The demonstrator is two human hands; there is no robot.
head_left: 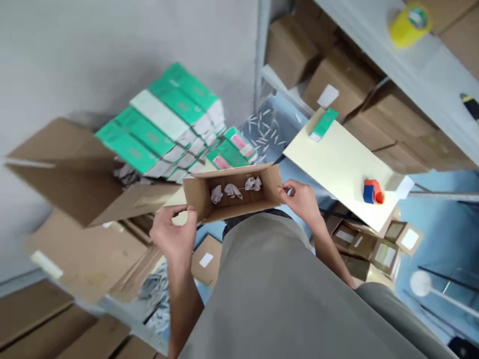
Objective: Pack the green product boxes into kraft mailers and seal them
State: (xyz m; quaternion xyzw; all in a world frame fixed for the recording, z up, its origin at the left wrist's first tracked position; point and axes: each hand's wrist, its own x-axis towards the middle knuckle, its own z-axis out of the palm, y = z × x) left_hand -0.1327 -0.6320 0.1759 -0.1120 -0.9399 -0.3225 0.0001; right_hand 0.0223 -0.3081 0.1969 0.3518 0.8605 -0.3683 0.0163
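Observation:
An open, narrow cardboard box (239, 213) is held level in front of my body, between both hands. Three wads of crumpled paper (232, 191) lie on its bottom. My left hand (176, 230) pinches the left end wall between thumb and fingers. The right end is pinched by my right hand (300, 197) near its upper edge. Just beyond the box lie green trays with pink contents (239, 141). Stacked green-and-white boxes (160, 124) rise behind it to the left.
A large open carton (63, 184) with crumpled paper stands left. To the right, a pale board (318, 159) bears a green box (324, 124) and a red-and-blue tape dispenser (373, 191). Yellow tape (409, 25) sits on an upper shelf. Cartons (359, 249) are stacked low right.

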